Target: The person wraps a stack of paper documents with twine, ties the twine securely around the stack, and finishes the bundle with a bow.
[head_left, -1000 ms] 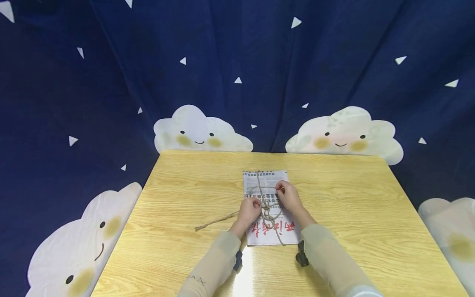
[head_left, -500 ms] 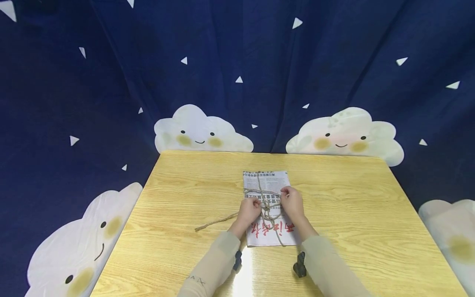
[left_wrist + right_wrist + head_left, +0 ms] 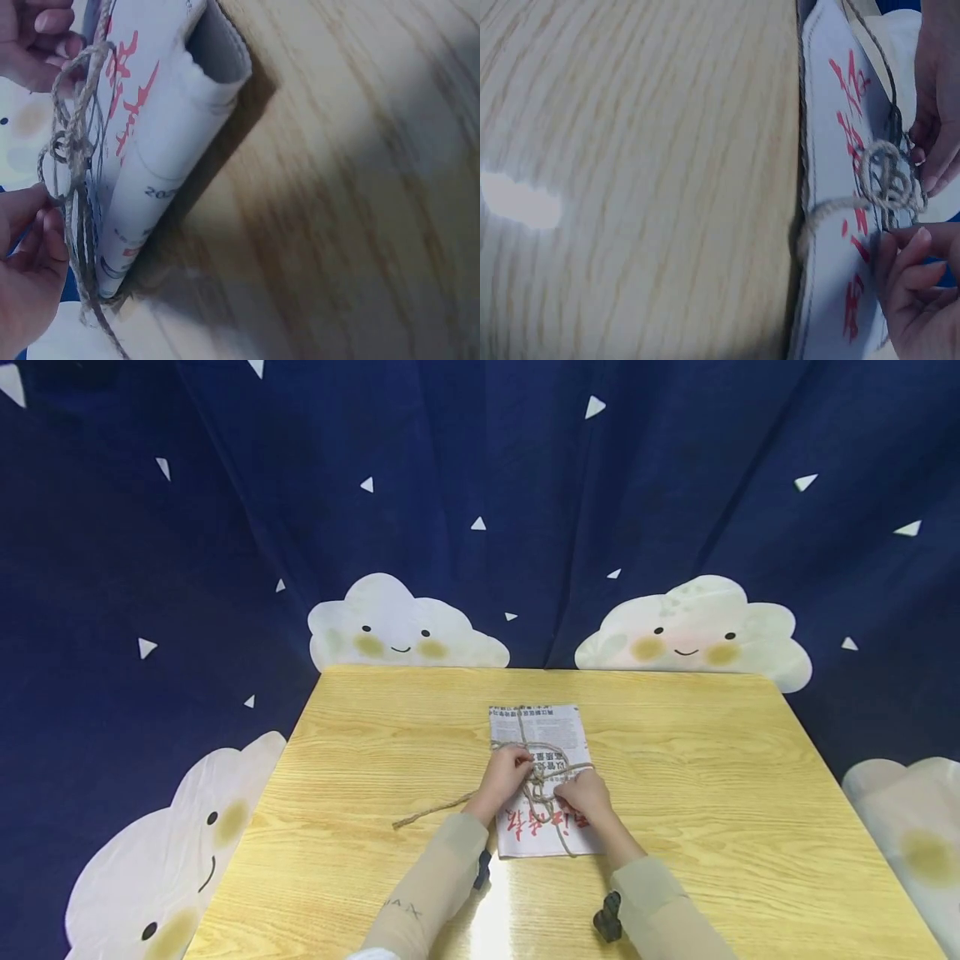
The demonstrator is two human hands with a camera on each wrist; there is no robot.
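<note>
A folded newspaper bundle [image 3: 536, 724] lies on the table, with jute twine [image 3: 538, 783] crossing its top and loosely looped into a knot in the middle. Left of the knot, my left hand [image 3: 507, 774] pinches a strand between thumb and forefinger; the left wrist view shows these fingertips [image 3: 46, 196] at the twine [image 3: 73, 150]. My right hand [image 3: 587, 793] is low on the knot's right side, thumb and forefinger pinching a loop. In the right wrist view this hand [image 3: 922, 292] is close below the knotted twine [image 3: 889, 176]. Its exact grip is partly hidden.
A loose twine tail [image 3: 431, 812] runs left from the bundle over the wooden table [image 3: 390, 735]. Behind the table hangs a dark blue curtain [image 3: 420, 468] with white triangles and cloud shapes [image 3: 401, 627]. Dark devices [image 3: 609, 917] are strapped at both wrists.
My right hand has come from the bundle's upper right edge down and toward the knot. The left hand has shifted slightly up. A twine strand now stretches to the right edge.
</note>
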